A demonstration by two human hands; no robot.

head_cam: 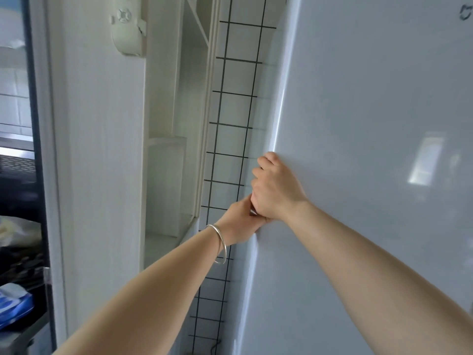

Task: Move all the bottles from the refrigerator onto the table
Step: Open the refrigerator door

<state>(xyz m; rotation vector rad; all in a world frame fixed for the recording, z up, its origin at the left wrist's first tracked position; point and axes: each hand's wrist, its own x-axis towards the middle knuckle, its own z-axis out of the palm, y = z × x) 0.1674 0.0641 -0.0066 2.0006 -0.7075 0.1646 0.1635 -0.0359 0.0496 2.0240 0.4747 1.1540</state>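
Your pale grey, glossy refrigerator door (371, 149) fills the right half of the view, closed, its rounded left edge running top to bottom. A seam crosses that edge just below your hands, so an upper and a lower panel meet there. No bottles show; the door hides whatever is inside.

Left of the door edge: a narrow strip of white tiled wall with dark grout lines (230, 111), close beside the fridge, little room between them. Further left, a white open-fronted shelf unit (166, 149) with a white rectangular box (166, 185) standing in its lower bay. Then a white wood-grain panel (102, 149), with a cream wall-mounted holder carrying a remote control (128, 24) at its top. Far left, a dark-framed opening into another room; a blue and white packet (15, 307) lies at the bottom there, blurred.

Your right hand (275, 190) sits at the door's left edge, fingers curled round it, back of the hand towards you, forearm stretched up from lower right across the door face.

Your left hand (240, 217) comes in from lower left, tucked under and touching the right hand at the same edge. Its fingers are hidden behind the right hand; cannot tell whether they grip the edge. A thin silver bangle (220, 243) circles the left wrist.
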